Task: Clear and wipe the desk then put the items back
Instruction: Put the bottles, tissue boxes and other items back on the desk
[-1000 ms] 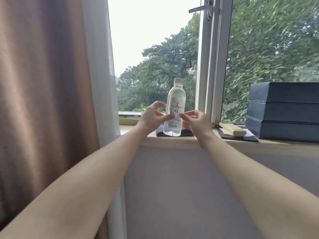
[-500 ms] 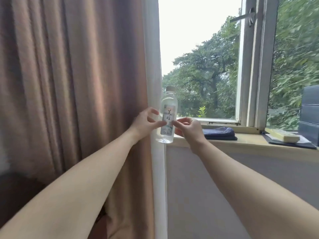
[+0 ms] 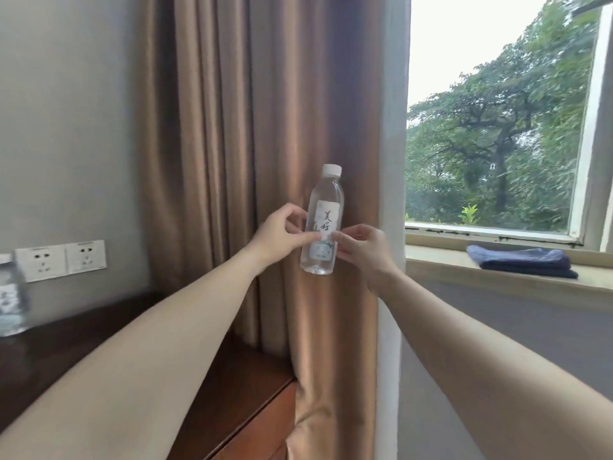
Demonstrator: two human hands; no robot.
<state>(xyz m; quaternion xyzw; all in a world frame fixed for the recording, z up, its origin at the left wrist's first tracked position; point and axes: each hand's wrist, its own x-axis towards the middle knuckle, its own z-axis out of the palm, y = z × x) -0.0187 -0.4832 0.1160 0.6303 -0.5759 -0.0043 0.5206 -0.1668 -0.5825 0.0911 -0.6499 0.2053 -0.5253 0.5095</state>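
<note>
A clear water bottle (image 3: 324,224) with a white cap and a printed label hangs upright in the air in front of the brown curtain. My left hand (image 3: 282,237) pinches it from the left at label height, and my right hand (image 3: 363,252) pinches it from the right. The dark wooden desk (image 3: 232,386) lies below and to the left. A second water bottle (image 3: 11,293) stands on the desk at the far left edge, blurred. A folded dark blue cloth (image 3: 522,262) lies on the window sill (image 3: 464,270) at the right.
A brown curtain (image 3: 258,144) and a white sheer curtain (image 3: 393,161) hang between desk and window. Wall sockets (image 3: 61,258) sit on the grey wall above the desk. The window frame (image 3: 587,127) rises at the far right.
Both hands have lifted the bottle off the window sill and carried it left, past the curtain, toward the desk. The view has swung left, so the dark boxes on the sill are out of sight.
</note>
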